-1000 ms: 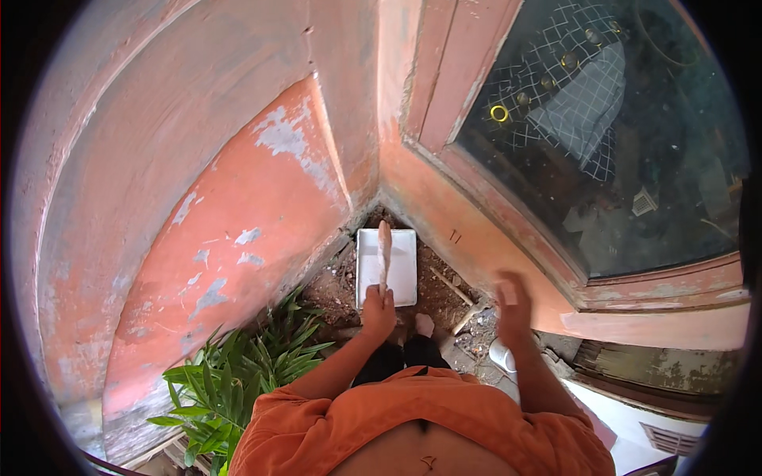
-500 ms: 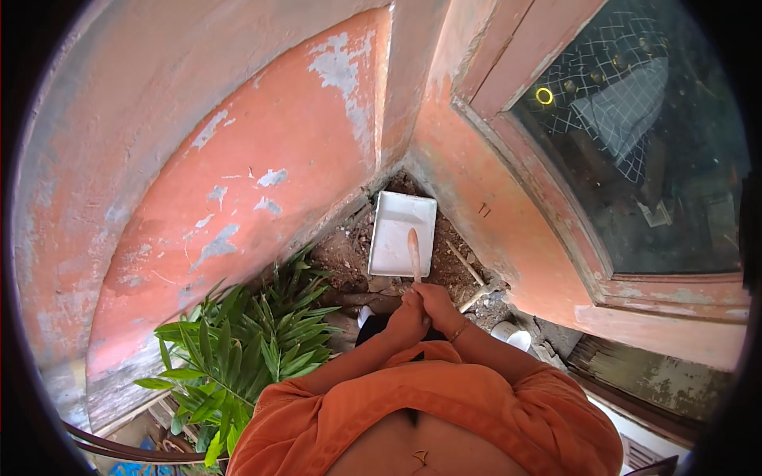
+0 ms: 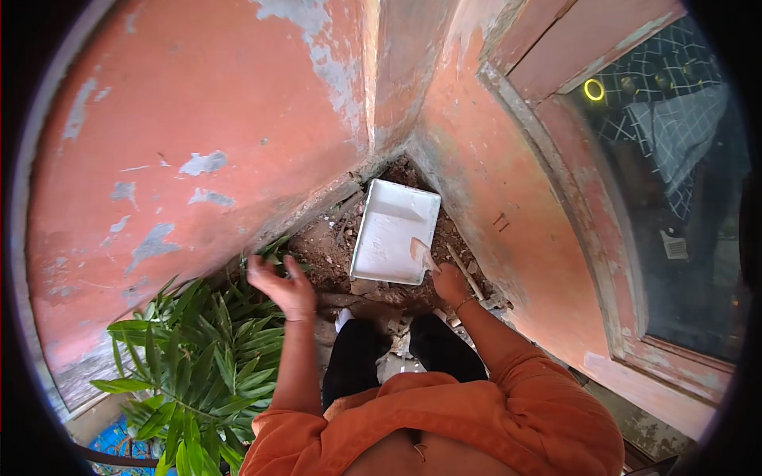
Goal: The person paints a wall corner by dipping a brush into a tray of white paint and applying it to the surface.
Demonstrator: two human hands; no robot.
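Note:
In my right hand point(image 3: 450, 283) is a small scraper point(image 3: 421, 252), its flat, pinkish-brown blade pointing up and left. The blade is over the lower right part of a white rectangular tray point(image 3: 389, 238); I cannot tell if it touches. The tray lies on rubble in the corner, its inside smeared whitish. My left hand point(image 3: 283, 287) is raised with fingers apart and holds nothing. It is above the leafy plant, left of the tray.
Peeling orange walls point(image 3: 262, 111) meet behind the tray. A green leafy plant point(image 3: 198, 357) fills the lower left. On the right is a framed window point(image 3: 675, 182). Beside the tray a stick point(image 3: 467, 271) lies on rubble point(image 3: 317, 250). My dark-trousered legs stand just below.
My hands were together around the scraper; my left hand has let go and swung out left. My right hand has shifted right, and the scraper has turned to show its broad face.

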